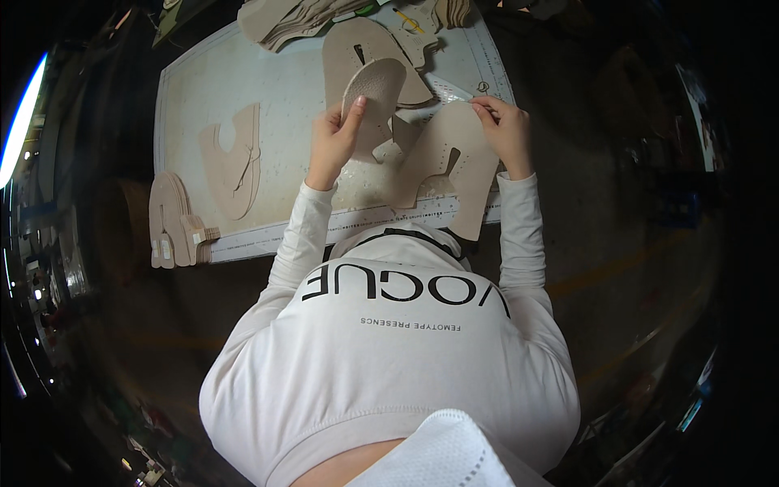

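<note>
My left hand (337,140) is closed on a beige leather shoe-upper piece (378,89), thumb on its grained face, held up over the table. My right hand (505,130) is closed in a pinch at the top edge of a second, larger shoe-upper piece (466,146), which has a dark slot and small punched holes. This piece hangs tilted past the table's near edge. A thin whitish strip (451,89) lies against the right fingertips; whether they grip it too, I cannot tell. Behind the left hand lies another slotted upper piece (345,49).
A pale work table (296,146) with a printed border spans the front. Stacked beige pieces (284,23) lie at its far edge beside a yellow pen-like tool (407,19). One curved piece (243,174) lies at left, and a small stack (169,219) sits at the near left corner.
</note>
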{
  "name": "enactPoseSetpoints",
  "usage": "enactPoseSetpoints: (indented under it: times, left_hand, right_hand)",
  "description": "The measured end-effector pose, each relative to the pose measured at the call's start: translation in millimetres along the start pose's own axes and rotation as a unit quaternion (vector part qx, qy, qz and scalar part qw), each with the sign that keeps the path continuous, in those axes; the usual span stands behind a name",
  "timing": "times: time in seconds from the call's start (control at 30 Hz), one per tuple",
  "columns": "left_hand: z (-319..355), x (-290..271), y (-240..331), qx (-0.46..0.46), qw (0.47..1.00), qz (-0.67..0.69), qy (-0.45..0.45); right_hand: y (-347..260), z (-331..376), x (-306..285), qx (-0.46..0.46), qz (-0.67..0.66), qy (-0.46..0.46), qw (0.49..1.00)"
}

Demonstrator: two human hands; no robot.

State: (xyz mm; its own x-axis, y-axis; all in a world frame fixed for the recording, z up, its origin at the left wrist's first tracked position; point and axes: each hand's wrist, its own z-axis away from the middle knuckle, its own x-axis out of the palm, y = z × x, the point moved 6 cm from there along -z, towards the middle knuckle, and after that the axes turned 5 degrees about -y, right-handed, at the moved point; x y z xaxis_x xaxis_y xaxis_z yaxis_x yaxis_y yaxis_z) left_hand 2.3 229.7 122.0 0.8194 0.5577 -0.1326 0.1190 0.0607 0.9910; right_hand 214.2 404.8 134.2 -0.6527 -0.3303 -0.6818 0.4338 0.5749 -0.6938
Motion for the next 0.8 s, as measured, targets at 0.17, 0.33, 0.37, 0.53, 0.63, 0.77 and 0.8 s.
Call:
enactPoseSetpoints:
  times: [0.17, 0.33, 0.37, 0.53, 0.63, 0.77, 0.8]
  left_hand:
    - [17.9, -13.9, 51.1, 0.064, 0.99, 0.126, -0.027]
    - [22.5, 7.2, 57.1, -0.012, 0.983, 0.129, -0.131]
    - [23.3, 15.2, 54.1, -0.03, 0.98, 0.125, -0.15]
    - [26.5, 35.6, 40.1, -0.095, 0.967, 0.193, -0.134]
    - [28.3, 39.5, 40.9, -0.092, 0.965, 0.203, -0.137]
    - [33.1, 35.1, 41.6, -0.114, 0.963, 0.219, -0.112]
    - [34.2, 33.8, 41.9, -0.116, 0.963, 0.217, -0.109]
  right_hand:
    - [4.1, 4.5, 8.5, -0.019, -0.085, 0.063, 0.994]
    - [-51.2, 13.3, 6.4, -0.067, -0.392, -0.044, 0.917]
    - [-61.7, 15.4, 9.4, -0.071, -0.419, -0.072, 0.902]
    - [-82.9, 23.8, 17.2, -0.077, -0.324, -0.044, 0.942]
    - [-84.6, 29.6, 23.4, -0.058, -0.36, -0.012, 0.931]
    - [-84.2, 37.3, 30.1, 0.022, -0.451, -0.048, 0.891]
    - [-85.6, 39.2, 29.5, 0.032, -0.454, -0.054, 0.889]
